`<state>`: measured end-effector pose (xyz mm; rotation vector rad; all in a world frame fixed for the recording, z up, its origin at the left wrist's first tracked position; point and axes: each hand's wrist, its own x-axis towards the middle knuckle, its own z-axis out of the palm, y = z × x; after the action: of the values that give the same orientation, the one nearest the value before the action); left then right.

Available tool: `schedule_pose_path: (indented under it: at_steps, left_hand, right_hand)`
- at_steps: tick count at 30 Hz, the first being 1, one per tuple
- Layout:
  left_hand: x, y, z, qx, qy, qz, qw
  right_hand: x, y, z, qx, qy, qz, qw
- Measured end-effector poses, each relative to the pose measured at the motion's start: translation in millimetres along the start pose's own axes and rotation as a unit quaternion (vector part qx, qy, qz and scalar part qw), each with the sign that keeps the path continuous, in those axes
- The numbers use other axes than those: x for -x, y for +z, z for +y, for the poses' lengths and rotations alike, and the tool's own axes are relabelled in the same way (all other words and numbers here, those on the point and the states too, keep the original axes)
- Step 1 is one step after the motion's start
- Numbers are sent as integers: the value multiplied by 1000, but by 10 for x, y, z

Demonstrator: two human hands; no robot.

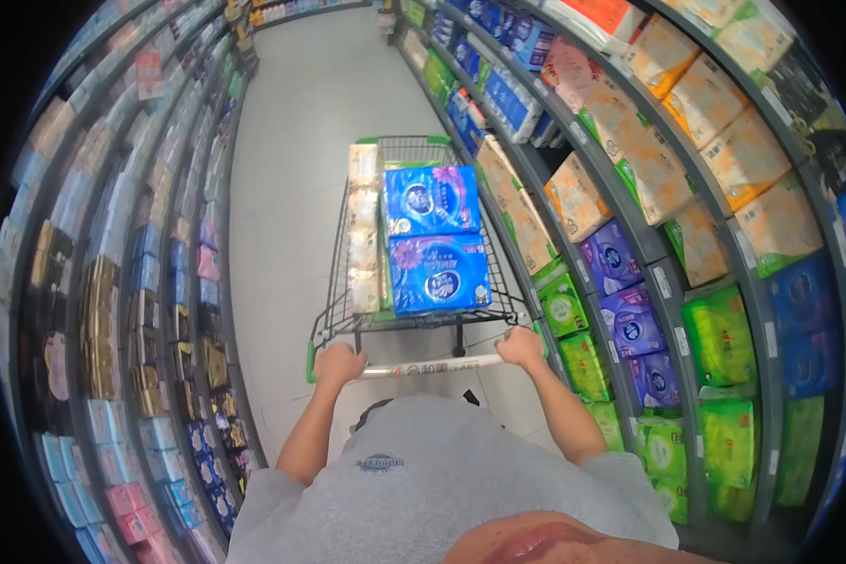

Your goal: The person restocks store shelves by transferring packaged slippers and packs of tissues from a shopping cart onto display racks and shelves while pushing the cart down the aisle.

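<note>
My left hand [339,362] is wrapped round the left end of the shopping cart's handle [432,365]. At the handle's other end, my right hand [521,346] is closed on it too. In front of me stands the wire shopping cart [414,143], with green corner pieces. Inside lie two blue tissue packs [439,274], one behind the other, with pink and purple flower prints. Along the cart's left side runs a long cream-coloured pack [364,226]. The cart's lower parts are mostly hidden by its load.
Shelves with tissue packs [620,324] in purple, green, orange and blue stand close on the cart's right. On the left, shelves [150,282] hold many small packages. A pale tiled floor [301,103] stretches down the aisle to another shelf at the far end.
</note>
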<state>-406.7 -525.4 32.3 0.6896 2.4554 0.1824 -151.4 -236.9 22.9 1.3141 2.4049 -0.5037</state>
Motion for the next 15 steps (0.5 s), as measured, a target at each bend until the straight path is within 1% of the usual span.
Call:
schedule_pose_path:
  at_steps: [2, 4, 7, 10, 11, 15]
  left_hand:
    - [-61, -79, 25, 1, 2, 27, 1000]
    - [-155, -126, 40, 16, -1, 53, 998]
    - [-326, -257, 69, 26, -4, 60, 998]
    - [-505, -339, 74, 26, -6, 87, 996]
    - [-579, -324, 62, 31, 0, 109, 994]
    - [-827, -401, 94, 37, 3, 129, 991]
  right_hand:
    - [-118, 8, -64, -5, -15, 44, 999]
    - [-248, 6, -107, -22, -1, 75, 997]
    - [-386, -84, -234, -31, 3, 107, 994]
    - [-561, -161, -339, -42, -8, 126, 991]
    - [-624, -181, -371, -39, -7, 121, 992]
    - [-875, -341, -508, -32, -10, 122, 992]
